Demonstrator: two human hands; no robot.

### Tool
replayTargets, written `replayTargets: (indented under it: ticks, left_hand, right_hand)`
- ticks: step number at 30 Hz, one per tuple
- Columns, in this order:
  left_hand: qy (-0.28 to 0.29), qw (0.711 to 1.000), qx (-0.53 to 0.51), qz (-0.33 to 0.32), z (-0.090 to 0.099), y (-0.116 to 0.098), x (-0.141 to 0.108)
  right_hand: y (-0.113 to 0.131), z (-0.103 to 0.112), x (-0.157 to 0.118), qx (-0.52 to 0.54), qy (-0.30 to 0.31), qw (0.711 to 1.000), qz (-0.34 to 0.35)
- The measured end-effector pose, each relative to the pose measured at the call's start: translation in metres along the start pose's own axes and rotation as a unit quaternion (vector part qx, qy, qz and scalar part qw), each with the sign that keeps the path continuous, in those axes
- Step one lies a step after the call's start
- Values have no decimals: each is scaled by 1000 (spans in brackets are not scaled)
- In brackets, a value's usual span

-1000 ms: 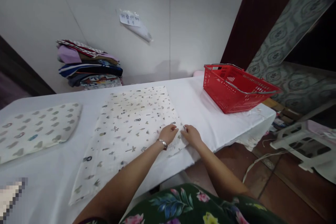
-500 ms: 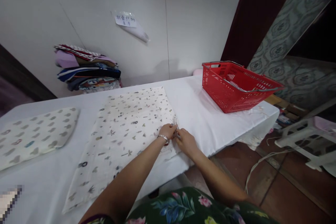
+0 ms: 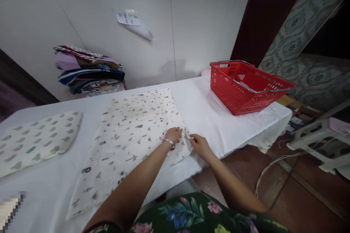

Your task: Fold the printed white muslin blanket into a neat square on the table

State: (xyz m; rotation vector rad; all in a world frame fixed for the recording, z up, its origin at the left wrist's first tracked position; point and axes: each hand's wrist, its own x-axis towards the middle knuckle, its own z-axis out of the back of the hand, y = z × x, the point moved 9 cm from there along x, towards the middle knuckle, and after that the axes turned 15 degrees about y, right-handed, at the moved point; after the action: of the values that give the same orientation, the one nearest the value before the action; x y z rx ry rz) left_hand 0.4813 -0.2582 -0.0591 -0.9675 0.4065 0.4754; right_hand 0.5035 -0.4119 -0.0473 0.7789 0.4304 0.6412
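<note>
I handle matt, lightly creased cloth [image 3: 136, 127]; my bracelet [image 3: 170, 142] is shiny metal; the basket [image 3: 231, 96], smooth plastic with metal handles [image 3: 257, 91]

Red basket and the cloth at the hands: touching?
Apart: the head view shows bare white table between the basket and the right edge of the cloth.

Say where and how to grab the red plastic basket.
Probably best by the near silver metal handle, reaching down from above on the near side: the red plastic basket stands upright, and that thin, curved bar lies folded down along its rim, exposed.
</note>
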Motion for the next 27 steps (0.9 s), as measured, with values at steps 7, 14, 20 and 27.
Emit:
replayTargets:
  ticks: [7, 14, 20, 27]
  left_hand:
    - [16, 997, 66, -19, -12, -14, -4]
    - [67, 997, 27, -9, -25, -10, -6]
    - [78, 996, -53, 8, -26, 0, -9]
    - [89, 993, -83, 7, -33, 0, -6]
  right_hand:
    - [-17, -12, 4, 263, 50, 963, -35]
    - [-25, -15, 0, 308, 79, 947, -52]
    - [-31, -14, -1, 317, 72, 944, -53]
    - [-24, -19, 1, 336, 73, 938, -41]
